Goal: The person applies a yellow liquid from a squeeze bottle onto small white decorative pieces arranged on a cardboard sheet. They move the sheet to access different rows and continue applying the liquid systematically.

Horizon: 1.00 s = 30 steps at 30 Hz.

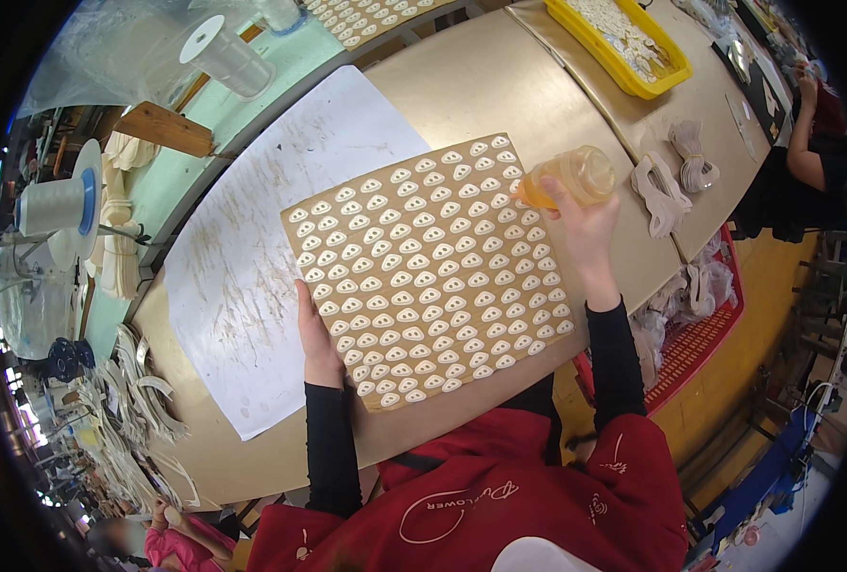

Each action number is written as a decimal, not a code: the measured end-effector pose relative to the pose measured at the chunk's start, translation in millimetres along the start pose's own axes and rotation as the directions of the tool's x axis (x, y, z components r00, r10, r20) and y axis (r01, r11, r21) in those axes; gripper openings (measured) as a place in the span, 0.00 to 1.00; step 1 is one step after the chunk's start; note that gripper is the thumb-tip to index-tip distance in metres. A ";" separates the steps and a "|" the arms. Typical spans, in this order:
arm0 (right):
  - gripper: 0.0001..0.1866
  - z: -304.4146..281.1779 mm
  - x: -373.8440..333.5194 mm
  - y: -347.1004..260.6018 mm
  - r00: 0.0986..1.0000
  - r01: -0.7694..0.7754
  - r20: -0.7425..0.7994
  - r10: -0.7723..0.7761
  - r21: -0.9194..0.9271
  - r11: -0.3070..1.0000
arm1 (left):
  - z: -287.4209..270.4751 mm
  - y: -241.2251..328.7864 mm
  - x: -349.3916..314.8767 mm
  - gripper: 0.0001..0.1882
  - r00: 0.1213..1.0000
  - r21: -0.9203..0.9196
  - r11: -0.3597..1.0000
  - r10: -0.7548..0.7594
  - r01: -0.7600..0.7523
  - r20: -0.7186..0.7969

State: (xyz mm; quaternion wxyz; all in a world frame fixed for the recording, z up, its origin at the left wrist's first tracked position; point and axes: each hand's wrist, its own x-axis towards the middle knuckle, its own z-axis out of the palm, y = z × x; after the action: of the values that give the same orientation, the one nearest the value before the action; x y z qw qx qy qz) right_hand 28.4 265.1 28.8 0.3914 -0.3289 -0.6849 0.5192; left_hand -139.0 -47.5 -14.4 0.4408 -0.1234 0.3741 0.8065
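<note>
A square brown board (383,173) lies tilted in front of me, covered with rows of small white oval pieces (402,278), each with two dark dots. My left hand (319,340) grips the board's left edge; its thumb shows along the side, and its other fingers are hidden beneath. At the upper right of the board, my right hand (581,221) is wrapped round a clear squeeze bottle (590,172) of yellowish liquid. The bottle is tipped sideways, and its orange nozzle (530,193) points at the pieces along the right edge. Whether the tip touches one, I cannot tell.
Under the board's left side spreads a large white sheet (252,238) with brown smears. A yellow tray (667,76) of white pieces stands far right, near bundled pale strips (660,195). Beside the table is a red basket (676,367). Thread spools (228,57) stand far left.
</note>
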 end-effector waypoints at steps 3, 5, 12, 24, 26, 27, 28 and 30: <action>0.12 -1.7 0.6 -2.3 0.998 -0.037 -0.050 0.040 0.054 0.998 | -0.3 0.3 0.1 0.34 1.000 -0.003 1.000 -0.003 0.003 0.009; 0.12 -3.2 1.4 -3.0 0.994 -0.062 -0.086 0.068 0.078 0.995 | -0.6 -0.1 0.5 0.34 1.000 -0.003 1.000 -0.003 0.003 0.005; 0.13 -6.5 3.5 -0.8 0.994 -0.061 -0.089 0.068 0.078 0.995 | -1.7 0.2 0.8 0.33 1.000 -0.013 1.000 -0.002 0.003 0.018; 0.12 3.3 3.9 -6.3 0.997 -0.034 -0.069 0.043 0.121 0.992 | -1.8 0.4 1.4 0.33 1.000 -0.013 1.000 -0.003 0.003 0.026; 0.11 4.4 7.1 -6.5 0.995 -0.037 -0.092 0.048 0.121 0.992 | -1.8 0.5 1.1 0.33 1.000 -0.011 1.000 -0.004 0.004 0.019; 0.11 4.6 8.1 -6.7 0.994 -0.046 -0.093 0.058 0.131 0.990 | -1.8 0.4 0.0 0.33 1.000 -0.011 1.000 -0.006 0.006 0.014; 0.11 4.9 9.3 -6.8 0.993 -0.053 -0.094 0.067 0.142 0.988 | -1.7 0.6 0.5 0.33 0.999 -0.021 1.000 -0.007 0.007 0.035; 0.12 4.5 6.9 -7.3 0.992 -0.077 -0.089 0.091 0.151 0.986 | -2.3 0.5 -4.5 0.33 1.000 0.000 1.000 -0.012 0.012 -0.011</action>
State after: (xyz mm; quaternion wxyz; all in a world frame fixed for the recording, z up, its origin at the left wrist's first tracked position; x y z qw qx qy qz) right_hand 20.8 267.2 36.5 0.4246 -0.3519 -0.6109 0.5681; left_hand -137.0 -52.0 -13.4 0.4438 -0.1300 0.3756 0.8032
